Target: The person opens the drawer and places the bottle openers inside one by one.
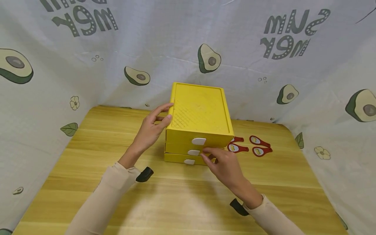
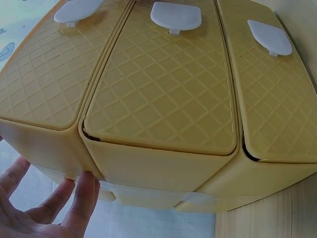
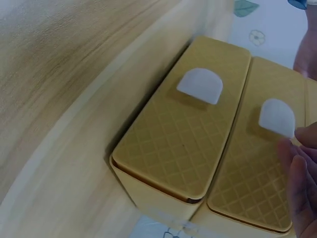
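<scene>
A yellow three-drawer box (image 1: 199, 107) stands on the table, its drawers stacked, with a white tab handle on each front. My left hand (image 1: 151, 129) rests its fingertips against the box's upper left side, fingers spread. The right hand (image 1: 226, 164) is at the right end of the middle drawer's handle (image 3: 277, 117), thumb and forefinger bent close to it. Whether they pinch the handle cannot be made out. The top handle (image 1: 198, 141) and bottom handle (image 1: 189, 162) are free of the hands. All three drawers look pushed in.
Several red paddle-shaped pieces (image 1: 262, 151) with white and yellow faces lie right of the box, some partly hidden behind it. A pale curtain (image 1: 176, 39) printed with avocados hangs around the wooden table (image 1: 88, 169).
</scene>
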A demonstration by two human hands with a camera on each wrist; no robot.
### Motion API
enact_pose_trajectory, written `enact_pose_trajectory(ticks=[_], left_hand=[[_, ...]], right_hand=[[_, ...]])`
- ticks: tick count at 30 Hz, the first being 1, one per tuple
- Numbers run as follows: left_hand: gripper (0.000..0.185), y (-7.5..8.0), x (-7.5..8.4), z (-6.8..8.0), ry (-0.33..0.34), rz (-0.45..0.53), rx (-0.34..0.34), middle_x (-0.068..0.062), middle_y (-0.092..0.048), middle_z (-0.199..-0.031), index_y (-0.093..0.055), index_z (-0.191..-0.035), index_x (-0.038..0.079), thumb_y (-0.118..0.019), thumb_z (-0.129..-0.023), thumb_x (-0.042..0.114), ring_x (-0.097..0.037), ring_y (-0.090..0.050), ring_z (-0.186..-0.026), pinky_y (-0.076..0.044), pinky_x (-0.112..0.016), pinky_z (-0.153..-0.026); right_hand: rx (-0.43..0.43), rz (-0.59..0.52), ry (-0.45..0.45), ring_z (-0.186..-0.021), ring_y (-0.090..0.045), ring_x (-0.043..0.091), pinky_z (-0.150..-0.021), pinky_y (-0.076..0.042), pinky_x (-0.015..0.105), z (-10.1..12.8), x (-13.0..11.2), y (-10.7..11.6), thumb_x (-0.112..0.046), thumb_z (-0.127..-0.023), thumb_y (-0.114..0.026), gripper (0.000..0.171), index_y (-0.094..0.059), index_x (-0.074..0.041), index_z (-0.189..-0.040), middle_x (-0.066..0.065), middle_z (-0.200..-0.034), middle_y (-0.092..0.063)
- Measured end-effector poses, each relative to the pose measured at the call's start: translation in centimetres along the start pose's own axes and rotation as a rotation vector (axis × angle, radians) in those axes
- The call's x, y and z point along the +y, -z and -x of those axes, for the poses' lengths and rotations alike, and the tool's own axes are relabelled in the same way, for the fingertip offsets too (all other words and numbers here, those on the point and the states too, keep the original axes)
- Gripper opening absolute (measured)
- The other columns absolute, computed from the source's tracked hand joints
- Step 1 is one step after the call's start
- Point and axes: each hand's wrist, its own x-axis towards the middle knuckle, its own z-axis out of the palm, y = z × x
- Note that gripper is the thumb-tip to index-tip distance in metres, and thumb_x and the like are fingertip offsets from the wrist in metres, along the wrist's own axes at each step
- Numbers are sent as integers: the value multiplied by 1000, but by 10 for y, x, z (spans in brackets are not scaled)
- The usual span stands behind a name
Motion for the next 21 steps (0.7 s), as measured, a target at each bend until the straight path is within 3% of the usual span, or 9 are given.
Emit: enact_pose_trajectory(ticks=[21], left_hand=[[43, 0, -1, -2, -10, -10, 3, -3, -49, -144, -50, -146, 34, -54, -103, 37, -29, -57, -116, -51, -48, -88]], right_hand=[[-18, 36, -21, -61, -64, 7, -52, -47, 19, -3, -2, -12, -8, -81, -83, 11, -78, -8, -91, 1, -81, -76]])
